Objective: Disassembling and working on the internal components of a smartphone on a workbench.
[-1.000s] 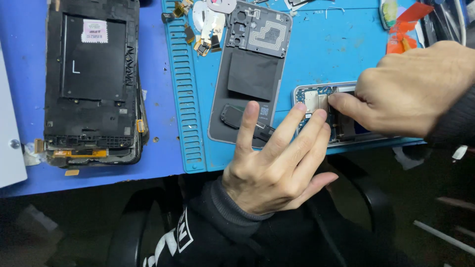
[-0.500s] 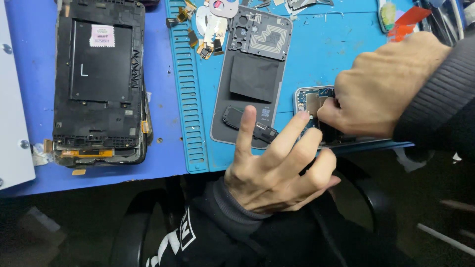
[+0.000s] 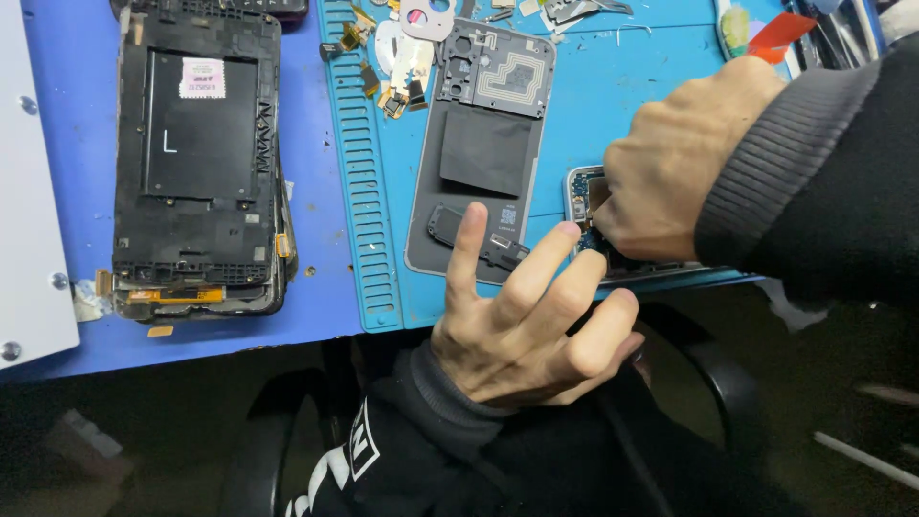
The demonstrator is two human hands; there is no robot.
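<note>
Head view: looking down on a phone repair in progress at the front edge of a desk (image 3: 191, 340).
Work surface: a teal repair mat (image 3: 622, 105) with a ribbed strip on its left side lies over a blue sheet on the desk.
Thing in hand: an opened phone body (image 3: 580, 191) lies at the mat's near edge, its blue circuit board and metal rim showing; most of it is hidden under the right hand.
Right hand (image 3: 684, 168): curled into a closed grip down on the phone body's upper part; whether it pinches a part or a tool I cannot tell, since the fingertips are hidden.
Left hand (image 3: 531, 330): fingers spread and open, holding nothing; its middle finger tip touches the phone body's lower corner, and the index finger lies over the grey inner cover.
Already done, as it appears: the phone is opened. A grey inner cover (image 3: 483, 153) with a coil pattern and a black pad lies just left of the phone body. Small loose parts and flex pieces (image 3: 397, 72) are scattered at the mat's far edge.
Left to do, by my reading: the board looks seated in its frame, so the work inside seems midway, and nothing is refitted yet.
Aside: a second stripped black phone frame (image 3: 196, 163) with a white sticker lies well apart on the blue sheet, untouched. A white panel (image 3: 29, 211) sits at the far left.
</note>
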